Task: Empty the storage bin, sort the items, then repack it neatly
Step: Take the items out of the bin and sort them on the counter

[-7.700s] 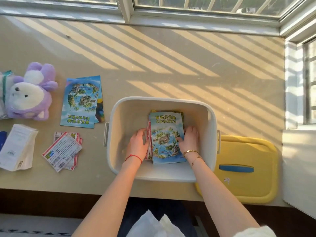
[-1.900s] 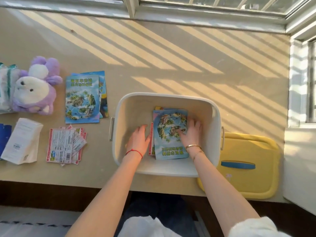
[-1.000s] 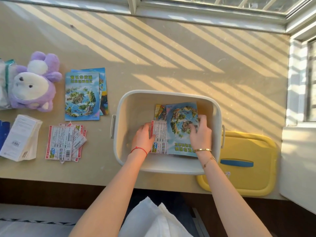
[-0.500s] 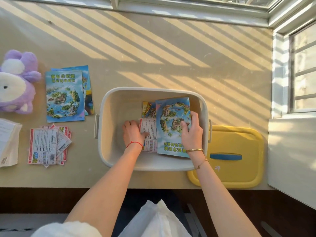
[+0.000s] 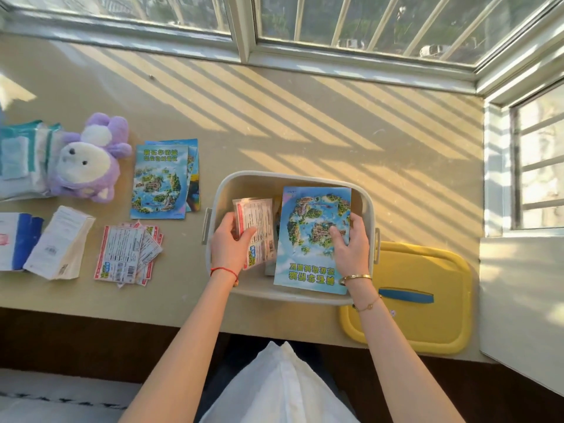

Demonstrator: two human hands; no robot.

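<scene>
The white storage bin [image 5: 293, 178] stands on the beige table near its front edge. Both my hands are over it. My left hand [image 5: 229, 245] grips a small stack of red-edged packets [image 5: 256, 227], lifted above the bin's left half. My right hand [image 5: 351, 244] grips a blue illustrated booklet [image 5: 311, 239] by its right edge, raised over the bin's right half. More paper items lie under these, mostly hidden.
On the table to the left lie blue booklets [image 5: 160, 180], a fan of red-edged packets [image 5: 126, 259], a white pouch [image 5: 59, 247], a purple plush toy [image 5: 88, 161] and a wipes pack [image 5: 18, 157]. The yellow lid [image 5: 421, 300] lies right of the bin. Windows border the back and right.
Both hands have lifted out of the bin. The left hand has picked up the packets it was touching. The right hand has raised the blue booklet higher.
</scene>
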